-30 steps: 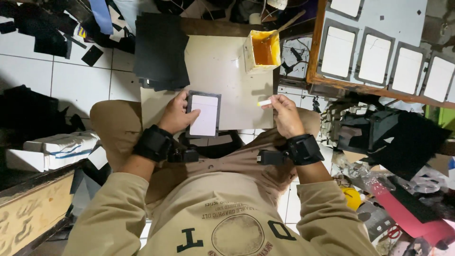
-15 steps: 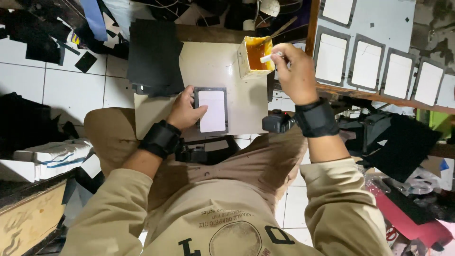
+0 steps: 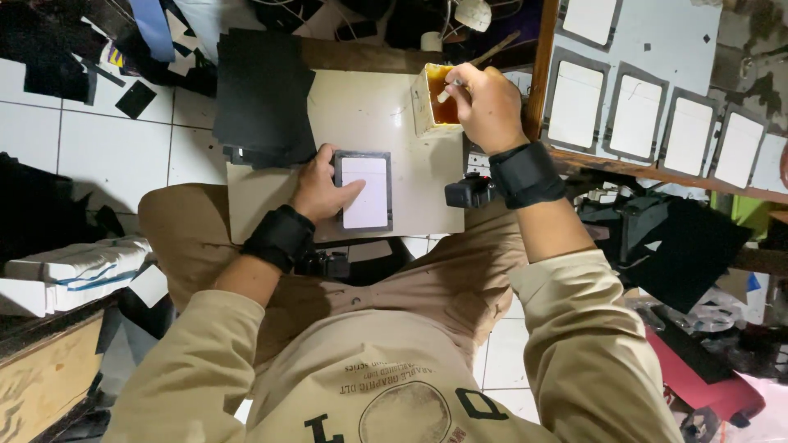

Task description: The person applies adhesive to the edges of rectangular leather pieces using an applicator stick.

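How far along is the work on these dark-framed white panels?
Several finished-looking framed panels lie on the board at right. In hand: the left hand steadies one panel on the work board, while the right hand dips a small tool into the yellow tub. A stack of black sheets remains unused.

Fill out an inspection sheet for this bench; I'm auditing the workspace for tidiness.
Surface: small pale board across the lap.
Job's things: white card in black frame lying flat; yellow tub at the board's far edge.
Clutter: black sheets stacked on the board's left part.
Hands: left hand rests on the card; right hand holds a small tool at the tub.
Cables: nothing seen.
Surroundings: wooden tray of framed cards to the right; black scraps on the tiled floor.
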